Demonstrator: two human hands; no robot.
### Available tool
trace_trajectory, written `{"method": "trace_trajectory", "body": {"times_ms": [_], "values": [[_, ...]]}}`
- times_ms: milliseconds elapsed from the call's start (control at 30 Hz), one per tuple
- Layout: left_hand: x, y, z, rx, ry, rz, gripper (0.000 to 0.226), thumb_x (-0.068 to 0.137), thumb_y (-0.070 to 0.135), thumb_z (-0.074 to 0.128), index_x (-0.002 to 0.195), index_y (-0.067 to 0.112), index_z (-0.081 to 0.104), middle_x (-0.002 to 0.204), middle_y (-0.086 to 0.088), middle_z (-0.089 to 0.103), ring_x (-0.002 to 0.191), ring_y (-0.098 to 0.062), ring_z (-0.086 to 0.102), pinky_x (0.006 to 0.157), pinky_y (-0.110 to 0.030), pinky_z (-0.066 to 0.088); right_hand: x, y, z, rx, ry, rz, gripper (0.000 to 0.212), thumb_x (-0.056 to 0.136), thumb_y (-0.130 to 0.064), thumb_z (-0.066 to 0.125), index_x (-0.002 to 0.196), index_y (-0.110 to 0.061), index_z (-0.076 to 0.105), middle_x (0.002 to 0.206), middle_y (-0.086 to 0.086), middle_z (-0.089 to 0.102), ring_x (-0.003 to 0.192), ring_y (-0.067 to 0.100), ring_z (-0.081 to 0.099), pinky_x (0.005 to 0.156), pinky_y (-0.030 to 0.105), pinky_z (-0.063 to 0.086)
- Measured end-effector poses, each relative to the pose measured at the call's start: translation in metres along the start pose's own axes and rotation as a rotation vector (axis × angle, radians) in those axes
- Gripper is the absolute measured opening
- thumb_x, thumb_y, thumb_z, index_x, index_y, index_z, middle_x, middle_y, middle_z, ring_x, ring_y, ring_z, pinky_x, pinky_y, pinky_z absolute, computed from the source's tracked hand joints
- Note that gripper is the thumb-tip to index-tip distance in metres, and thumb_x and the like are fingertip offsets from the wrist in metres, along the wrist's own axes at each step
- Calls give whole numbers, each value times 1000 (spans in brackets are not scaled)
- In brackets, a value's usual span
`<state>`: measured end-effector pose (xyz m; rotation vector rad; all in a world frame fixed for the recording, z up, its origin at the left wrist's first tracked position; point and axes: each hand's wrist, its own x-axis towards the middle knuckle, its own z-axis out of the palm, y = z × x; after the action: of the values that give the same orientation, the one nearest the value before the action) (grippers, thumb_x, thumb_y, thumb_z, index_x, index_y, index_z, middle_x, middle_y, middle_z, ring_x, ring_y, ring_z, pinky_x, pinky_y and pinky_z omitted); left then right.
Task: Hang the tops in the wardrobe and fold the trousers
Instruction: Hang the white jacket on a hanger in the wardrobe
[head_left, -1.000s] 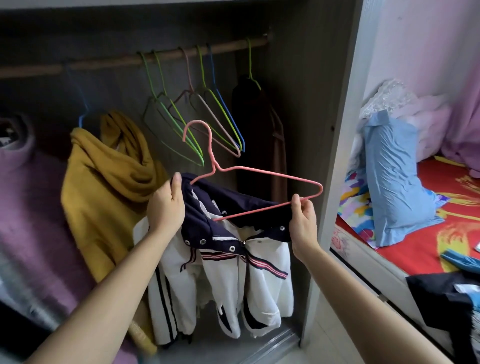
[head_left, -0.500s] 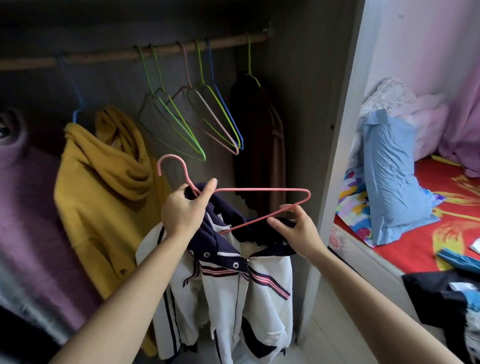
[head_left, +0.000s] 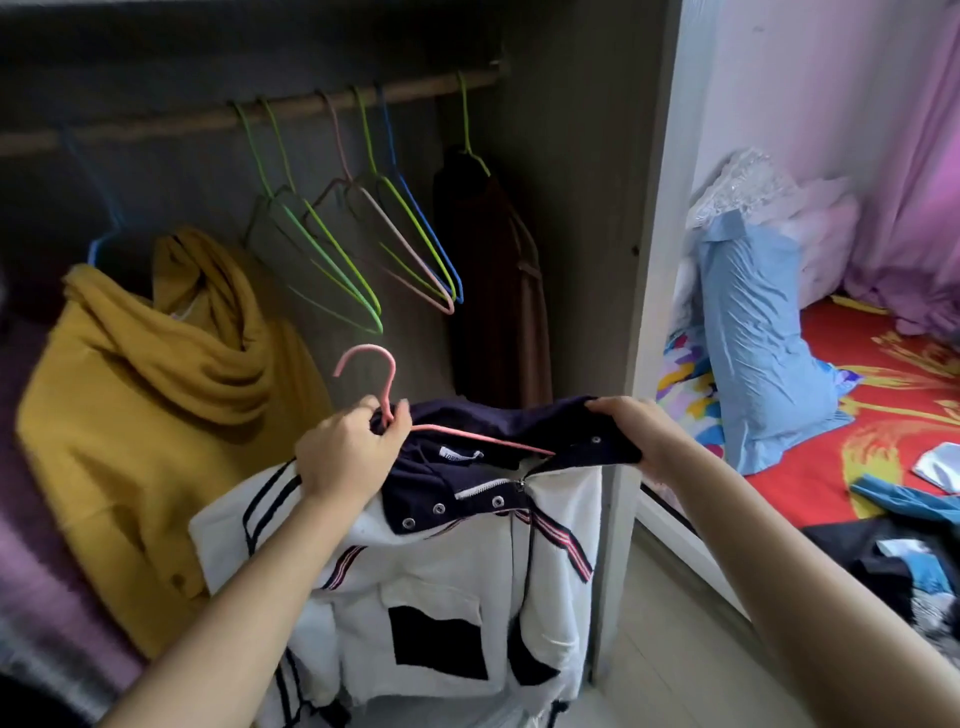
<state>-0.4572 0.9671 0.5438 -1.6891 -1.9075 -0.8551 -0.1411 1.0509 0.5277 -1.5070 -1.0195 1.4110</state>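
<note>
Hoodie in mustard (head_left: 156, 395) hangs at the left under the rail (head_left: 156, 127). Right of it, my left hand (head_left: 345, 454) pinches the neck of the pink hanger (head_left: 390, 382), fingers curled round the wire just under the hook. The white and navy jacket (head_left: 441, 571) hangs below and between my hands, with the hanger's arm inside its collar. My right hand (head_left: 639, 431) clamps the collar's right end.
</note>
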Motion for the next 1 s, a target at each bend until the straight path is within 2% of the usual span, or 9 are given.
{"method": "trace_trajectory", "body": {"times_ms": [100,200,300,367,600,700,800,900,1000], "values": [[-5,14,5,0,-106,84,51,90,74,44,72,26,42,46,13,38,38,-17,41,40,-15,13,-11,-17,22,-167,-22,-169,23,87,-26,69,77,-6,72,73,14,74,56,18,70,52,30,57],[-10,28,16,-39,-236,89,57,87,82,26,78,28,40,51,15,39,45,-14,44,38,-22,22,-31,-29,54,-314,-110,-370,27,93,-27,63,86,-3,75,83,14,74,78,22,69,80,43,56],[-16,35,22,-116,-330,43,57,85,80,23,81,27,41,57,11,48,51,-18,50,43,-28,28,-50,-47,74,-52,-150,-470,17,95,-23,62,96,-17,77,104,4,76,103,22,69,94,39,54],[-15,33,20,-250,-345,-57,57,84,80,26,77,25,44,57,6,53,53,-19,54,46,-30,32,-57,-59,78,55,-216,-479,19,95,-25,62,105,-20,76,109,1,75,104,20,69,88,33,53],[3,29,9,-769,-222,-333,50,83,75,50,76,27,62,64,14,66,60,0,61,53,-15,42,-49,-59,60,-515,-515,-312,29,103,-14,41,126,-6,55,88,10,70,75,20,68,69,32,54],[9,30,3,-846,-166,-376,49,75,81,55,76,33,65,63,15,66,59,2,60,52,-8,40,-37,-70,38,-952,-490,-601,37,99,-18,50,136,-20,55,89,0,70,72,11,63,70,32,51],[22,29,-8,-949,-97,-418,47,68,81,63,73,33,66,61,16,66,55,5,59,51,-8,41,-21,-70,22,-1464,-140,-1008,42,95,-58,52,130,-36,59,105,-1,56,90,16,52,79,35,46],[38,31,-18,-1049,-43,-432,55,63,82,66,68,27,65,57,13,63,51,1,54,48,-12,40,-18,-71,17,-1409,-42,-1168,54,94,-67,33,115,-29,65,111,-2,54,100,19,51,87,37,46],[56,25,-31,-1037,-71,-429,61,64,87,61,65,26,62,54,9,51,52,-5,47,51,-20,39,-19,-71,20,-1181,-169,-1171,59,94,-67,23,91,-17,56,84,-7,52,74,14,52,65,30,44]]}}
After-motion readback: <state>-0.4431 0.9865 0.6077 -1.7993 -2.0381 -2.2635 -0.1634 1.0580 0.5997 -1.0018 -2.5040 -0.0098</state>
